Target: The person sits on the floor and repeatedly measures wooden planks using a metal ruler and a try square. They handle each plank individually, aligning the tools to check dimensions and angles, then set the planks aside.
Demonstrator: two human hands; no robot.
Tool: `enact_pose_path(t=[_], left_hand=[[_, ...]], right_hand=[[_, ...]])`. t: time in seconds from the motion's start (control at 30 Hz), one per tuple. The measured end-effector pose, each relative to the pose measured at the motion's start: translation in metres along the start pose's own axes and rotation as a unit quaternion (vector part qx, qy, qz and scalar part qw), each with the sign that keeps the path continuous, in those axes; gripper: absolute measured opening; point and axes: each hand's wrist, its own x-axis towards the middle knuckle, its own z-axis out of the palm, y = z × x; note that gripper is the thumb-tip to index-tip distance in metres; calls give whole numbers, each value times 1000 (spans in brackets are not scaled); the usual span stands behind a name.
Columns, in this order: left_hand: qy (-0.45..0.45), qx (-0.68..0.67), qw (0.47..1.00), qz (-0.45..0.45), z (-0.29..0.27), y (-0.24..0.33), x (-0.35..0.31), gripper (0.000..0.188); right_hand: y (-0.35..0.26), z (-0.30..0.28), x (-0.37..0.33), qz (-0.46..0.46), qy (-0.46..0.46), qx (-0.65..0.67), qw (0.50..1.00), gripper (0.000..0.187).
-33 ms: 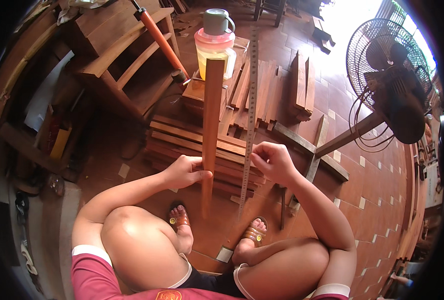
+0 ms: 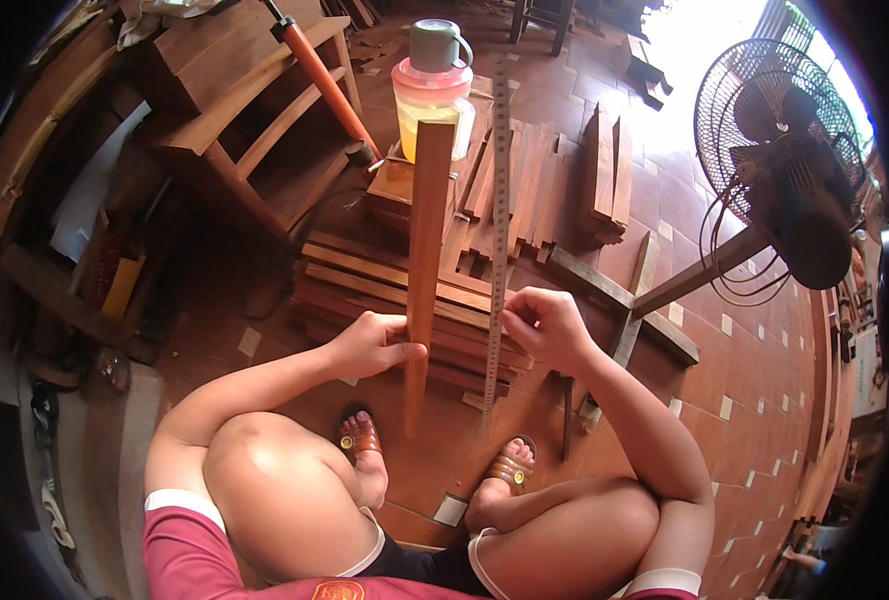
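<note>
The left hand [image 2: 372, 345] grips a strip [image 2: 430, 215]; the right hand [image 2: 546, 325] pinches a ruler [image 2: 500, 200] near it. A jug [image 2: 434, 100] stands back from the near edge of a box [image 2: 390, 187].

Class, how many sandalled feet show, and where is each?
2. The left foot is below the left hand, which holds a wood strip; the right foot is below the right hand, which holds a measuring strip. No others show.
</note>
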Motion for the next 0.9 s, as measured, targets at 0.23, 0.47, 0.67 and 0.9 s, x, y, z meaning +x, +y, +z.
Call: enact_pose_path(t=[0.23, 0.47, 0.67, 0.9], left_hand=[[12, 55, 998, 8, -4, 5, 6, 33], [29, 60, 997, 43, -5, -6, 6, 31], [44, 65, 995, 66, -5, -6, 7, 31], [49, 40, 995, 76, -4, -4, 7, 32]], right_hand=[[-7, -6, 4, -83, -8, -65, 994, 9], [-1, -9, 4, -75, -9, -99, 992, 8], [0, -5, 3, -69, -33, -96, 992, 10], [3, 2, -1, -49, -52, -98, 993, 11]])
